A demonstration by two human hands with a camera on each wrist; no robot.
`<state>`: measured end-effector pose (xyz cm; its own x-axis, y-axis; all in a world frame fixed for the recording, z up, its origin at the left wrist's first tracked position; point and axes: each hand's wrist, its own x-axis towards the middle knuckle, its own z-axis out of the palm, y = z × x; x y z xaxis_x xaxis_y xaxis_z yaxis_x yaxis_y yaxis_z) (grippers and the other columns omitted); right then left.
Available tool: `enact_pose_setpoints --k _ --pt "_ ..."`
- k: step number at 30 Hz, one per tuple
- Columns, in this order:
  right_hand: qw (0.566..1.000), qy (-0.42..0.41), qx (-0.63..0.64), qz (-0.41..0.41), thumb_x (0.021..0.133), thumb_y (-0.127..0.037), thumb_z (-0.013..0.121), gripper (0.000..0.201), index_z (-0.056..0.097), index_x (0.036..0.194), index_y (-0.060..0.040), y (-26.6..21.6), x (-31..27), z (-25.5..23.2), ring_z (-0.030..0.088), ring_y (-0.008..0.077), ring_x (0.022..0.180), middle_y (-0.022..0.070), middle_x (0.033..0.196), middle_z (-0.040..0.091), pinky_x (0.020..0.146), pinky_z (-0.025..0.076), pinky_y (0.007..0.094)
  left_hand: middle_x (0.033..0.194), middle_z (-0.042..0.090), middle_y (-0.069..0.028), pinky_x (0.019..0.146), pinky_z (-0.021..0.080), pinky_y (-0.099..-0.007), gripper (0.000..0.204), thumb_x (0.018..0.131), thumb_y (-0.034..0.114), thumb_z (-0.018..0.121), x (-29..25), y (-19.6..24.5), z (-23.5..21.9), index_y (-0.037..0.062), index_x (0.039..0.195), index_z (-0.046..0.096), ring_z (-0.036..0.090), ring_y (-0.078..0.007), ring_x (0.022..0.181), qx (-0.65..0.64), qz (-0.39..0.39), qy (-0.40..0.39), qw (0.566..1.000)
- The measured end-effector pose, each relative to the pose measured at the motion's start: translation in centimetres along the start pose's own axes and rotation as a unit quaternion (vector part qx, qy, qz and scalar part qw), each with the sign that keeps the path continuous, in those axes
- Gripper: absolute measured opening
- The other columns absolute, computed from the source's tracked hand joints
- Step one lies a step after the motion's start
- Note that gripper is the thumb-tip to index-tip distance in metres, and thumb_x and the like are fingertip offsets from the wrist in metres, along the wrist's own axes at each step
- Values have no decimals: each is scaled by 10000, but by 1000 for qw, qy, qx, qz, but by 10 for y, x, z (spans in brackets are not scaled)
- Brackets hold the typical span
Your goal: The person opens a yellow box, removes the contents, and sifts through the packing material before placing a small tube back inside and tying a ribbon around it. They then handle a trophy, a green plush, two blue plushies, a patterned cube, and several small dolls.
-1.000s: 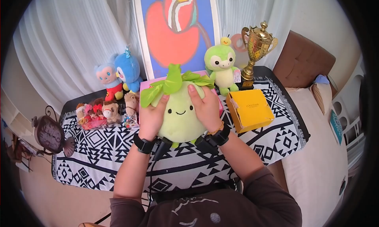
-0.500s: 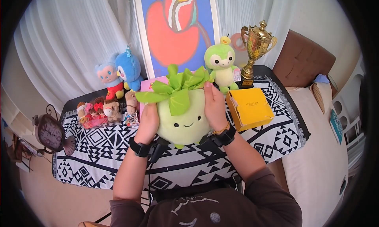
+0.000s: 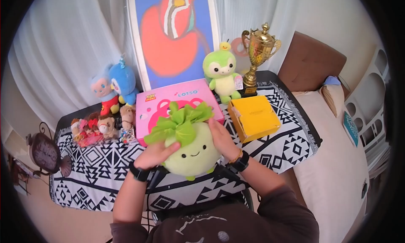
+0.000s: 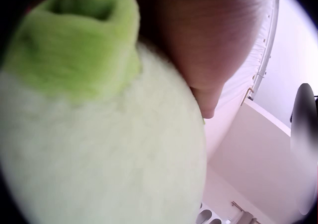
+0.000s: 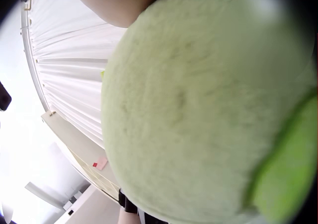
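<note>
We find the round, pale-green plush toy with green fabric leaves [image 3: 192, 155] in front of the pink, printed cardboard box [image 3: 168, 94], above the black-and-white patterned cloth [image 3: 105, 172]. We cannot tell whether its base touches that cloth. We record the left hand [image 3: 153, 154] grasping one side, thumb across the front, and the right hand [image 3: 224, 141] grasping the opposite side, nearer the yellow cardboard box [image 3: 255, 118].
</note>
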<state>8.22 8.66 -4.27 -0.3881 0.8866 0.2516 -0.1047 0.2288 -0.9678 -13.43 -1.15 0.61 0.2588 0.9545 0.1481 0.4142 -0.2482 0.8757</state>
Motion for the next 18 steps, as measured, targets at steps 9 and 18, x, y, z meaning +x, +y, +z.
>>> enact_pose_setpoints --k 9,18 --pt "970 -133 -199 39 958 -300 529 331 587 1114 -14 -40 21 -63 585 136 830 84 922 633 748 471 277 1367 438 -111 1030 367 -351 897 721 156 807 -37 -8 13 12 1425 269 440 -209 1239 -233 -74 83 966" --pt "902 54 -416 -106 682 -423 785 802 449 1305 -47 -61 176 -115 462 364 1193 229 1292 459 929 446 388 1284 503 -132 998 398 -354 946 625 204 869 -27 -1 19 -5 1379 336 493 -217 1173 -171 -84 86 978"
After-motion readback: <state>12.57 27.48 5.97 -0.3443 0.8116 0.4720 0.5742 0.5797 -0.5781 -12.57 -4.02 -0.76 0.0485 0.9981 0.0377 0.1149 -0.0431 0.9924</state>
